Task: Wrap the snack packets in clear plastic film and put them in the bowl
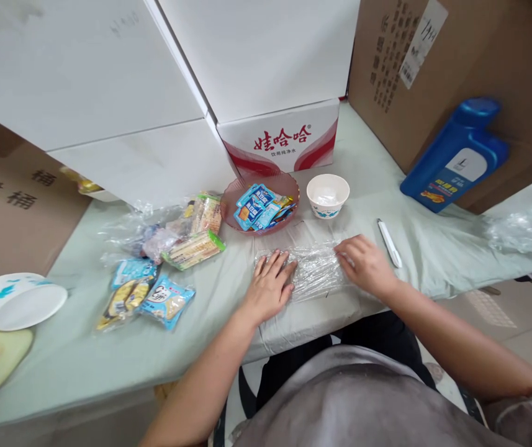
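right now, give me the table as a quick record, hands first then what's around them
left hand: fingers spread, on the left end of the clear film
right hand: fingers bent at the film's right end; grip unclear
behind film: pink bowl holding blue packets, with a small white bowl to its right
left of film: wrapped snacks
right of right hand: white cutter, lying down
far right: blue bottle, seen tilted
surface: pale green cloth
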The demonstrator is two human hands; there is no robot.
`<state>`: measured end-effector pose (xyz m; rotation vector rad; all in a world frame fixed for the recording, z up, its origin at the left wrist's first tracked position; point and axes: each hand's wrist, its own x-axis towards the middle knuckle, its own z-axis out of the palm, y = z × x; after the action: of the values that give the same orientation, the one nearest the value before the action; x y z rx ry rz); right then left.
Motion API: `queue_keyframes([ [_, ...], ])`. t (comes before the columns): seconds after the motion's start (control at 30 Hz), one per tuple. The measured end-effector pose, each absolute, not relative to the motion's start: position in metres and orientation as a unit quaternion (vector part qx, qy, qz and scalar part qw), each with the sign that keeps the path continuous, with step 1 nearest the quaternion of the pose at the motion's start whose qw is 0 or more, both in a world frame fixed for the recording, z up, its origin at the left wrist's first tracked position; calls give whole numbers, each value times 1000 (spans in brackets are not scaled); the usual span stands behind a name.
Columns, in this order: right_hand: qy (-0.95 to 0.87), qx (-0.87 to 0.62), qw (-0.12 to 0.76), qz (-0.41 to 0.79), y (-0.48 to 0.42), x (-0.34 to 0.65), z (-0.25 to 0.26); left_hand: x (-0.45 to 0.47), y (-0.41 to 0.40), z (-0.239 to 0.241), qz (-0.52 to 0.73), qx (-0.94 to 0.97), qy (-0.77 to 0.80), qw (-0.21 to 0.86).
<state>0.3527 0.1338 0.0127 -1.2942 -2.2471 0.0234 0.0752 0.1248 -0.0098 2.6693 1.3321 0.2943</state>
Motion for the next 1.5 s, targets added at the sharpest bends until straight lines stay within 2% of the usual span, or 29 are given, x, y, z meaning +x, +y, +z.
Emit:
queue_keyframes([
  [0.1, -908, -346, 223, 72, 128, 319, 2, 76, 125, -11, 75, 887, 451, 55],
  [0.17, -926, -320, 179, 90, 128, 306, -8, 77, 124, -12, 63, 886, 458, 45],
  [0.33, -892, -434, 98, 83, 134, 320, -19, 76, 122, -14, 54, 868, 493, 31],
  [0.5, -842, -535, 60, 32, 139, 359, -21, 73, 123, -20, 76, 861, 502, 24],
  [0.57, -817, -572, 72, 9, 135, 371, -20, 72, 124, -20, 101, 862, 496, 19],
  [0.67, -800, -583, 141, -8, 123, 381, -13, 70, 121, -14, 166, 868, 467, 8],
  [0.77, -857, -476, 193, 36, 106, 383, -2, 67, 115, -4, 213, 883, 417, 28],
  [0.83, -893, -402, 187, 79, 97, 384, 2, 61, 110, 0, 201, 896, 390, 64],
  [0.9, -898, -389, 182, 98, 91, 389, 3, 51, 105, 0, 182, 905, 375, 88],
  [1.17, -884, -415, 204, 69, 88, 410, -5, 13, 91, -10, 242, 893, 369, 91],
  [1.33, -844, -469, 244, 92, 99, 399, -1, 12, 103, -7, 264, 839, 456, 134],
  [1.5, -763, -606, 201, 102, 116, 389, -4, 21, 122, 11, 179, 861, 443, 175],
])
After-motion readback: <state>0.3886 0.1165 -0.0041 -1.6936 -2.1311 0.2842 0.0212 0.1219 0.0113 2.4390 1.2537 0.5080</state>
